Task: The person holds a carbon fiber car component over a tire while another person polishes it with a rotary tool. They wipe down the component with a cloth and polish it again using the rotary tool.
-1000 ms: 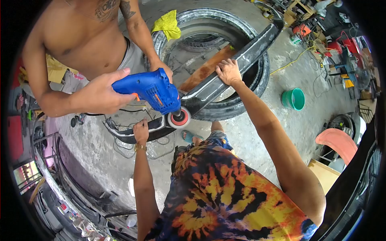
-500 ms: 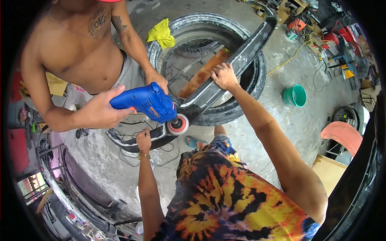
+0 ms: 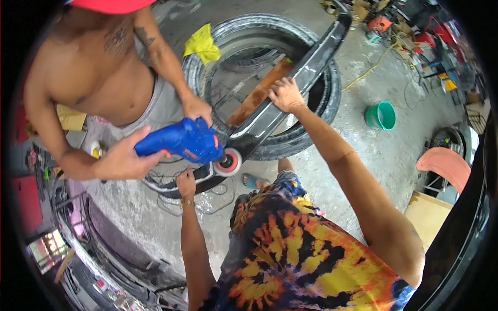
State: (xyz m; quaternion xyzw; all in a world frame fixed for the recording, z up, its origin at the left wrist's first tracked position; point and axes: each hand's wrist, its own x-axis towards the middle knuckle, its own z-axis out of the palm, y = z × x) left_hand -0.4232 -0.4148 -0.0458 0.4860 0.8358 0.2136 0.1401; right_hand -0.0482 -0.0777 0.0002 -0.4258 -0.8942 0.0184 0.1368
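Note:
My right hand is wrapped over the upper middle of a long, curved, glossy black car trim panel. Lower down, my left hand, with a watch on its wrist, grips the same panel near its curved lower end. Between my hands, the round pad of a blue power polisher meets the panel. A co-worker across from me holds the polisher, one hand around its handle and the other hand at its head. Under the panel lies a large tyre, propping it up.
A yellow cloth hangs on the tyre's rim. A wooden board lies across the tyre. To the right stands a green bucket on the concrete floor. A yellow cord leads to cluttered tools at upper right. Car parts line the lower left.
The co-worker leans forward slightly, and the polisher shifts a little down and left in view. My hands keep their hold on the panel.

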